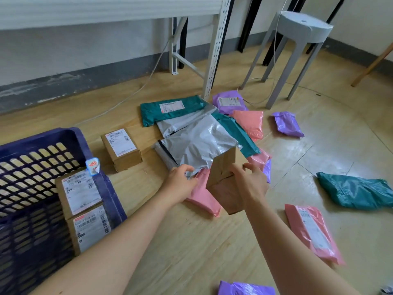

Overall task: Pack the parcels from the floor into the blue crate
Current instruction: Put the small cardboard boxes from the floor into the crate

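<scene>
Gripping tilted brown cardboard box (224,163), flaps seemingly closed.

Soft daylight, fisheye edges, slight blur

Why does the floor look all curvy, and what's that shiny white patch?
Head view: the wide-angle lens curves the floor seams and tilts the shelf post; light glares off the glossy floor at right; the pink parcel at lower right looks blurred.
</scene>
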